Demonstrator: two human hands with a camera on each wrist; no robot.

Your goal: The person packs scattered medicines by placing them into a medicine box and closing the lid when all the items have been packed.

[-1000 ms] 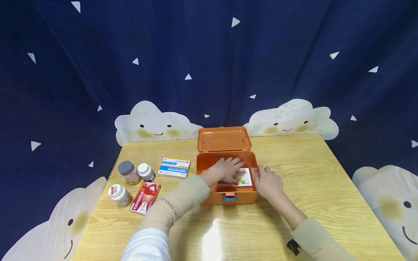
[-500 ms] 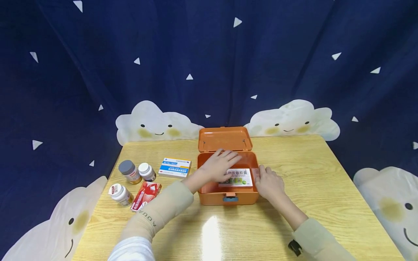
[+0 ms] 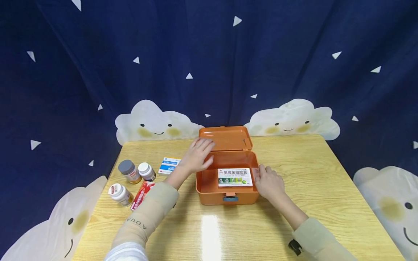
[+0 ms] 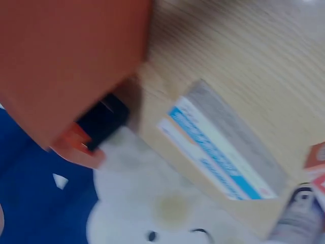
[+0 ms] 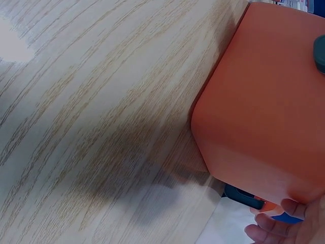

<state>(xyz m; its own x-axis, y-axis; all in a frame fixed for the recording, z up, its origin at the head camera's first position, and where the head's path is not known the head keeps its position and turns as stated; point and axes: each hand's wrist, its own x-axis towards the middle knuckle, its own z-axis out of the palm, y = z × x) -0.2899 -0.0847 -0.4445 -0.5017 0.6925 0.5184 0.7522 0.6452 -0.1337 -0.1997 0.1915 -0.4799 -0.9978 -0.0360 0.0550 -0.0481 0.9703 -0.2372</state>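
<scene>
An orange lidded storage box [image 3: 210,198] stands on the table with its lid [image 3: 230,139] raised behind it. Inside lies a white and green medicine box [image 3: 235,177], face up. My left hand [image 3: 192,157] hovers over the box's left rim, fingers relaxed, holding nothing. My right hand [image 3: 271,184] holds the right rim, and in the right wrist view its curled fingers [image 5: 269,231] show against the box's outer wall. Left of the storage box lies a blue and white medicine box [image 3: 167,166], partly hidden by my left hand; the left wrist view shows it blurred.
Further left stand a grey-capped bottle [image 3: 129,172], a small white-capped bottle [image 3: 147,172] and another white-capped bottle [image 3: 121,195]. A red medicine box [image 3: 141,194] is partly covered by my left sleeve. A dark blue curtain [image 3: 225,65] hangs behind the table [image 3: 303,170].
My left hand has lifted away from the green and white medicine box and moved left, out over the storage box's left rim. That medicine box now shows fully. My right hand stays put.
</scene>
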